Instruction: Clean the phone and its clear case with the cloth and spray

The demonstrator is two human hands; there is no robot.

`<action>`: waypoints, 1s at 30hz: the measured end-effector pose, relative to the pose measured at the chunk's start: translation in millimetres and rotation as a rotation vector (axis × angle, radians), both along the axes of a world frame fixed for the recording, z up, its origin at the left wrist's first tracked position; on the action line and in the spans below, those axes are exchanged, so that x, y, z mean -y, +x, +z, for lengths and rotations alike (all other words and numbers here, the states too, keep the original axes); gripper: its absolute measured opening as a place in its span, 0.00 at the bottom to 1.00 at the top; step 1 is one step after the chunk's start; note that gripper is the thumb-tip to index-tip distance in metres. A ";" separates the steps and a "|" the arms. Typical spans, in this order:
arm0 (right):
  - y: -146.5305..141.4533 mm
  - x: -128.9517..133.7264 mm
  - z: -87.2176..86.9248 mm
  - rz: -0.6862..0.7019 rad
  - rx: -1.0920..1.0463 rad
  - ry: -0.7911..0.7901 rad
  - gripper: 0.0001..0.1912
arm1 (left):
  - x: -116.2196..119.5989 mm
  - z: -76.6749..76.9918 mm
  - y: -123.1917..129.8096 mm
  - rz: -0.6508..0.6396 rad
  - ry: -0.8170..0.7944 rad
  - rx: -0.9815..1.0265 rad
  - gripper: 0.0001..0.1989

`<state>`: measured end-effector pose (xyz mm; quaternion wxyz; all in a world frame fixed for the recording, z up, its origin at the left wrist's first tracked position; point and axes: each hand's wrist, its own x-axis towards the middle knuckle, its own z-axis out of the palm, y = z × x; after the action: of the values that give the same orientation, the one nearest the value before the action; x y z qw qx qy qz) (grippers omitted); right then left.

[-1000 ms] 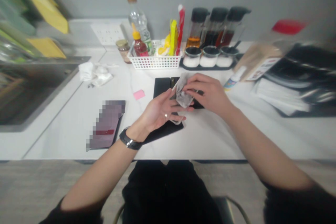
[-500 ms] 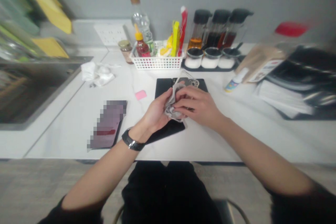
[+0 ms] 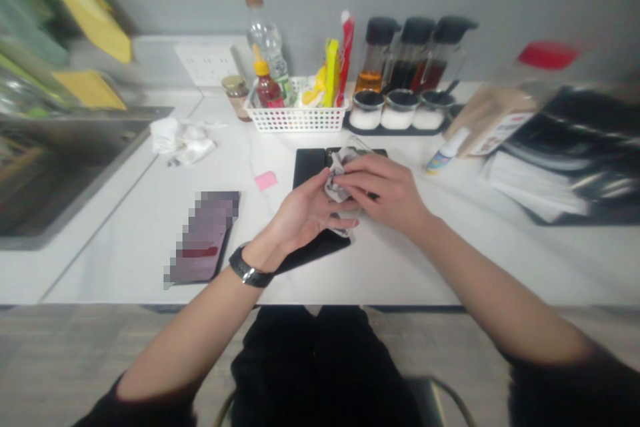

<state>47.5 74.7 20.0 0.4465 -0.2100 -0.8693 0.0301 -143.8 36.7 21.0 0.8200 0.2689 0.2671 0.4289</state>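
Observation:
My left hand [image 3: 303, 213], palm up, supports a clear phone case [image 3: 341, 232]; its rim shows above and below the fingers, and much of it is hidden. My right hand [image 3: 387, 190] pinches a crumpled greyish tissue [image 3: 339, 177] against the case, close to the left thumb. Below both hands lies a black tablet-like slab [image 3: 309, 167] on the white counter. Left of it a phone [image 3: 205, 240] with a blurred-out screen lies flat. Between them, farther back, is a small pink piece [image 3: 266, 179].
Crumpled white tissues [image 3: 183, 140] lie near the sink [image 3: 150, 147] at left. A white basket [image 3: 300, 120] with bottles and packets stands behind. Seasoning jars [image 3: 399, 110] are right of it. A small spray bottle [image 3: 447, 152] and large red-capped container [image 3: 500, 113] stand at right.
The tissue has become more bunched and moved slightly up the case. My left fingers have spread more into sight under it. The camera view has shifted slightly.

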 end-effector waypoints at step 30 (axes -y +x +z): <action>20.4 -17.3 14.2 -0.143 -0.094 -0.136 0.09 | -0.2 1.7 -5.6 -0.017 0.080 -0.053 0.32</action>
<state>67.8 92.1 34.3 0.4728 -0.2996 -0.8260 0.0668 -149.3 36.9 22.7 0.8050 0.3149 0.2691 0.4248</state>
